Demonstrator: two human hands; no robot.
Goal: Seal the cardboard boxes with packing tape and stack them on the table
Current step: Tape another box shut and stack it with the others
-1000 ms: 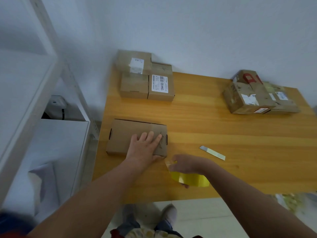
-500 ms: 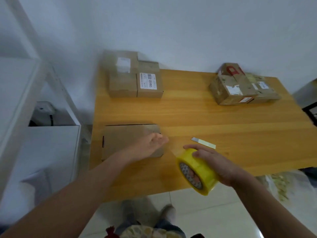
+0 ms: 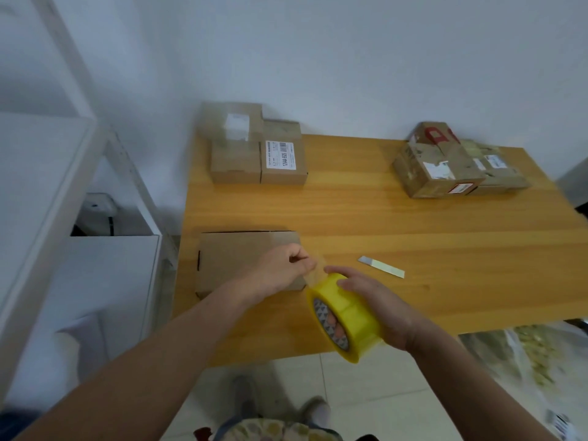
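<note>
Yellow tape roll (image 3: 351,315) gripped by right hand (image 3: 381,302), left hand (image 3: 280,269) pinching its end

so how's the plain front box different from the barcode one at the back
The front box has no label; the barcode box has a white one on top. The front box lies alone; the barcode box sits against other boxes. Both are brown cardboard on the table.
</note>
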